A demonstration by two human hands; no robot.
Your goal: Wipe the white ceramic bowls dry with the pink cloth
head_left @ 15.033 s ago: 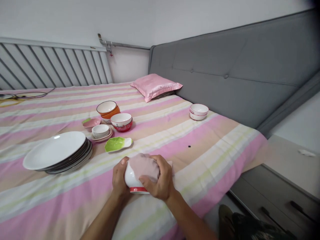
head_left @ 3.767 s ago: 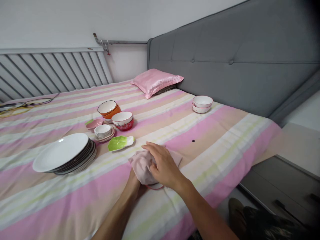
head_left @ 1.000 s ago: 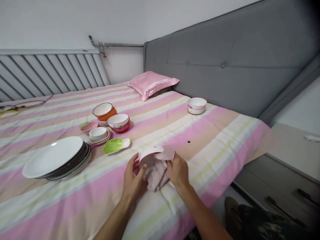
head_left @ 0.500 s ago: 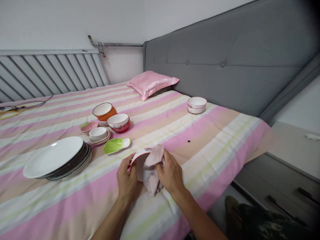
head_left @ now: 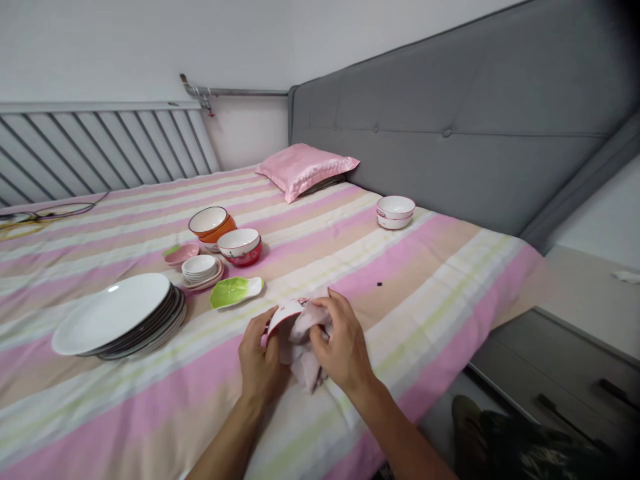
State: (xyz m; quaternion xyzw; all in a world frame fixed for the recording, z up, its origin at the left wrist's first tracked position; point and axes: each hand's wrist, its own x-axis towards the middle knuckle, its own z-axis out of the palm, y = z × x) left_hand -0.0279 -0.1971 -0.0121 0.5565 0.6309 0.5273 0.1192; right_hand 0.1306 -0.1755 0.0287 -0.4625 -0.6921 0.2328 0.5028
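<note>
Left hand (head_left: 258, 357) grips the tilted red-rimmed bowl (head_left: 288, 309); right hand (head_left: 342, 343) clamps the pale pink cloth (head_left: 306, 367) at its rim

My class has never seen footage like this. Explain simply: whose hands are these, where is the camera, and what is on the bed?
There is no machine: a person works bare-handed, filmed by a camera on their own head, looking forward and down. Their left hand grips a red-rimmed white bowl, tilted over; their right hand holds a pale pink cloth at its opening.

On the striped bedspread are a stack of plates, small white dishes, a green-and-white dish, an orange bowl, a red bowl, two stacked bowls near the grey headboard, and a pink pillow.
</note>
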